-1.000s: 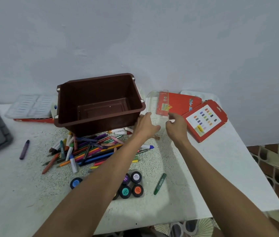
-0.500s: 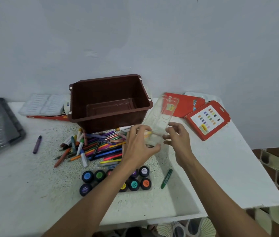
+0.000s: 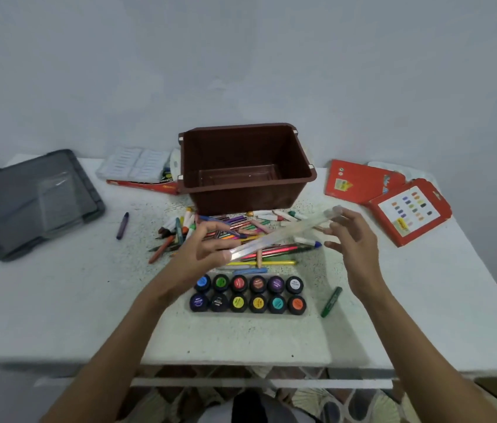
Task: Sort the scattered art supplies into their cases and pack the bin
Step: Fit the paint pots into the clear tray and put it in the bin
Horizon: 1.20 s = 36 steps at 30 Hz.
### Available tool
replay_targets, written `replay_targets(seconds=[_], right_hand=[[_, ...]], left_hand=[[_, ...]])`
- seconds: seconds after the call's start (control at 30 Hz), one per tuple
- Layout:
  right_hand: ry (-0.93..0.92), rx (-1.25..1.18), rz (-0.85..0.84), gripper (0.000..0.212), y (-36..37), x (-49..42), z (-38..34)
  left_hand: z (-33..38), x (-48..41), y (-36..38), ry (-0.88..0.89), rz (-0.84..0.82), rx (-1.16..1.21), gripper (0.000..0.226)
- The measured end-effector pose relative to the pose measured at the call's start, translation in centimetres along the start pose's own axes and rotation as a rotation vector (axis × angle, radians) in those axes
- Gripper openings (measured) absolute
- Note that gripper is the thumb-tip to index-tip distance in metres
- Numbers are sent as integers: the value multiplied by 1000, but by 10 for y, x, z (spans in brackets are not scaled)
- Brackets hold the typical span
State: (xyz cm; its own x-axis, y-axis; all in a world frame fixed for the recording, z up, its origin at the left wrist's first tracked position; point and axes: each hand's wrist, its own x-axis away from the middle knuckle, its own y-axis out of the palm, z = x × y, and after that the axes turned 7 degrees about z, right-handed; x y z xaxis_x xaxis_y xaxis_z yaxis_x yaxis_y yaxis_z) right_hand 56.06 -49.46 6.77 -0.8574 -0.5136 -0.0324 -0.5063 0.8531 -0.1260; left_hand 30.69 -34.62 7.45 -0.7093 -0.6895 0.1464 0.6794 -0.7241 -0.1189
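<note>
Nearest me, 12 paint pots (image 3: 248, 294) sit in 2 rows. Just above them my left hand (image 3: 201, 251) pinches the near end of the clear tray (image 3: 283, 236), which hangs tilted over the crayon pile (image 3: 241, 227). My right hand (image 3: 354, 242) is spread wide at the far end — whether it touches, I can't tell. A 1-ended pinch could let the tray twist and drop, scattering crayons. Beyond, the bin (image 3: 241, 199) stands empty — red cases (image 3: 360, 181) lie to its right.
</note>
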Motion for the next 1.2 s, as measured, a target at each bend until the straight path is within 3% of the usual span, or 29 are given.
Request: replay_targets(seconds=[0.13, 0.3, 0.53, 0.7, 0.83, 1.2], right_hand=[[-59, 29, -42, 11, 2, 23, 3], [-81, 100, -90, 7, 2, 49, 11], [15, 103, -83, 26, -6, 58, 13], [52, 182, -101, 17, -9, 64, 23], [76, 248, -107, 18, -5, 71, 30], [36, 535, -136, 30, 1, 74, 42]], left_hand=[[-13, 10, -15, 30, 213, 0, 40], [-25, 23, -13, 83, 424, -114, 47], [-35, 42, -10, 51, 383, -309, 36], [-40, 48, -9, -46, 476, -349, 39], [-45, 50, -7, -88, 525, -515, 42], [-59, 49, -1, -139, 469, -670, 42]])
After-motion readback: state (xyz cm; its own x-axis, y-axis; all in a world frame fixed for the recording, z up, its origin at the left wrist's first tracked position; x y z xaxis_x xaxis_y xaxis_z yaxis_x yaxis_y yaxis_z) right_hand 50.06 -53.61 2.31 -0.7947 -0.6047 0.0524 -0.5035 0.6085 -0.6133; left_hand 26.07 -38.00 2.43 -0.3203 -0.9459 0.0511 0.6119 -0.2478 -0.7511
